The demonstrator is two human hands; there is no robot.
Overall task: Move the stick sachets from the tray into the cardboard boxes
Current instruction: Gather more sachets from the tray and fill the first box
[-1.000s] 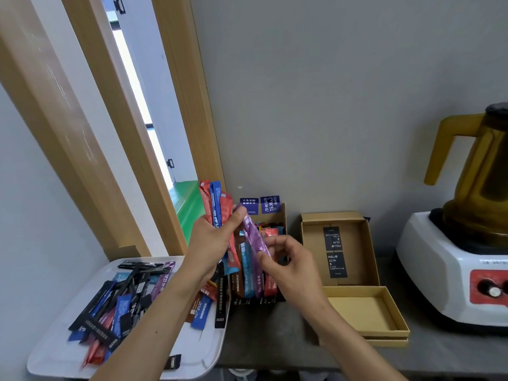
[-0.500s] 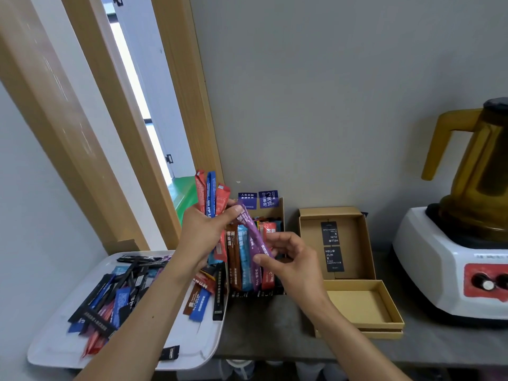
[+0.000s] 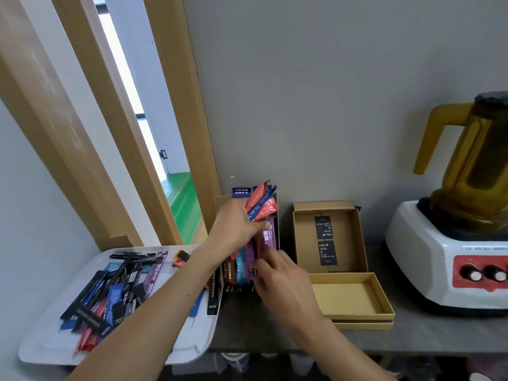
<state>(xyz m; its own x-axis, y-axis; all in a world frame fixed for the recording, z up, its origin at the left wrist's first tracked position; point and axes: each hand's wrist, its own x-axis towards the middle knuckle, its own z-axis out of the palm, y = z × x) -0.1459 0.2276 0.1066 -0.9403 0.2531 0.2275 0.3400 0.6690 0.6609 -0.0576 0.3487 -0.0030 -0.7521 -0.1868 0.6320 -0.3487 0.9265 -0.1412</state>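
My left hand holds a small bunch of red and blue stick sachets above the left cardboard box. That box is packed with upright sachets in brown, blue and purple. My right hand pinches a purple sachet that stands inside this box at its right side. A white tray at the left holds a loose heap of several black, blue, red and purple sachets. A second cardboard box lies open and bare to the right, its lid tipped back.
A white blender base with a yellow jug stands at the far right of the grey counter. The tray overhangs the counter's left end. A grey wall is close behind the boxes, and a wooden door frame rises at the left.
My right hand has lowered the purple sachet from mid-air into the left box. My left hand has moved right with its bunch, now over the box.
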